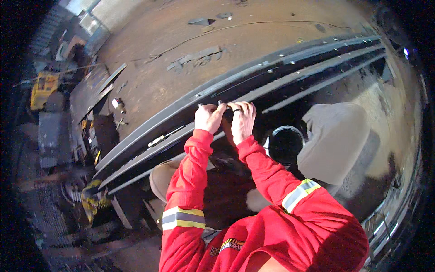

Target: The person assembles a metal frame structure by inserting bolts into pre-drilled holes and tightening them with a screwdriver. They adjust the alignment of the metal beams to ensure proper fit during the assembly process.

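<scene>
My left hand (209, 119) and right hand (243, 120) curl close together at a small dark piece (228, 114) over the long metal beams (294, 80); I cannot tell whether either grips it. A loose hold could drop it between those beams.

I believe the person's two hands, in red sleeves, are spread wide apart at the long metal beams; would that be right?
Not quite: the head view shows the left hand and right hand close together, not wide apart. The sleeves are red, and the hands are at the long metal beams.
</scene>
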`<control>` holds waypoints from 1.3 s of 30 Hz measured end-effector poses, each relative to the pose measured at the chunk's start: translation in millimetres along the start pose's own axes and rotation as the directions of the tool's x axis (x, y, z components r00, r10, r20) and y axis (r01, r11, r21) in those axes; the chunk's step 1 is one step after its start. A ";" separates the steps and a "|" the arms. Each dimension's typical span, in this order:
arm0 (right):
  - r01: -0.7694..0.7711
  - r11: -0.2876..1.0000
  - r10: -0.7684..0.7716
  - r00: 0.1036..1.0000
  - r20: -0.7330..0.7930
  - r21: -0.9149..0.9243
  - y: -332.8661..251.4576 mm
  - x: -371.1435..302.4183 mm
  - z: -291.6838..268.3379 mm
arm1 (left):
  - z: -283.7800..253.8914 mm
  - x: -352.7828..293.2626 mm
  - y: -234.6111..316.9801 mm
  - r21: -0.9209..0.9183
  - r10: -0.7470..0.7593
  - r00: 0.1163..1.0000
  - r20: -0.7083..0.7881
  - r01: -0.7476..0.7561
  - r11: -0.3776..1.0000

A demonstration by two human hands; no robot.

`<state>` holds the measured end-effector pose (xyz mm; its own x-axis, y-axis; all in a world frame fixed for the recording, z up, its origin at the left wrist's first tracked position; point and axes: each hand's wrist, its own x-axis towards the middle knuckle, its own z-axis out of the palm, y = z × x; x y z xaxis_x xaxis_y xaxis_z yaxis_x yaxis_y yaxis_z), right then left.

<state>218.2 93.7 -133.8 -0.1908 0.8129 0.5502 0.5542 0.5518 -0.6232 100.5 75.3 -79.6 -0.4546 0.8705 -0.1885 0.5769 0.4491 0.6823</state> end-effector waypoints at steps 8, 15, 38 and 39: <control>0.046 0.979 -0.063 0.995 -0.081 -0.198 105.8 63.7 -59.1 | 98.7 58.2 88.7 -0.042 0.093 0.993 0.076 -0.090 0.995; 0.000 0.955 -0.012 0.999 -0.039 -0.296 153.1 96.2 -70.0 | 142.9 94.4 110.6 -0.060 0.073 0.989 0.129 -0.066 0.996; -0.189 0.917 0.244 0.962 0.121 -0.351 165.6 110.8 -66.8 | 149.9 92.1 127.9 -0.009 -0.089 0.994 0.070 0.090 0.996; -0.185 0.911 0.248 0.960 0.130 -0.368 164.9 112.0 -67.4 | 149.7 93.1 127.9 0.002 -0.092 0.993 0.081 0.092 0.996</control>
<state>342.8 263.2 -137.5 -0.1514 0.9413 0.3017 0.8385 0.2839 -0.4651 233.5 244.0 -115.7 -0.4495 0.8390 -0.3067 0.5340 0.5277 0.6606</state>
